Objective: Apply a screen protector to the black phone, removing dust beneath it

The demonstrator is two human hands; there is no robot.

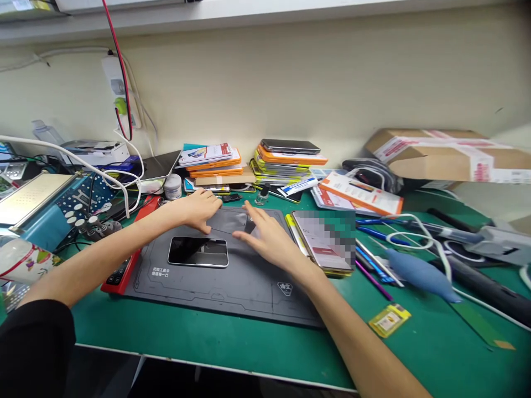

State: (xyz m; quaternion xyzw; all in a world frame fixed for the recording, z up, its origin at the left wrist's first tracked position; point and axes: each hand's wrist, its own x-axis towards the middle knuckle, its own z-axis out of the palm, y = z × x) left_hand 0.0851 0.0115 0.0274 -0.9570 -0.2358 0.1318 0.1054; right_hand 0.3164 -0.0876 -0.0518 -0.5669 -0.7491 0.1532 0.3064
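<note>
A smartphone (198, 251) with a dark, glossy screen and a pale frame lies face up on the grey work mat (232, 296). Above its upper edge my left hand (199, 209) reaches over the mat, thumb apart from the fingers, nothing seen in it. To the right of the phone, my right hand (265, 235) hovers with thumb and fingers spread, apart from the phone. Between the two hands a pale, see-through patch like clear film (237, 220) shows on the mat. A small dark piece by the right fingers is too unclear to name.
Phone boxes (211, 160) and another stack (286, 160) stand along the wall. Right of the mat are a phone (327, 243) on a pile, a blue air blower (423, 273) and a yellow battery (390, 320). A patterned cup (27, 260) stands left.
</note>
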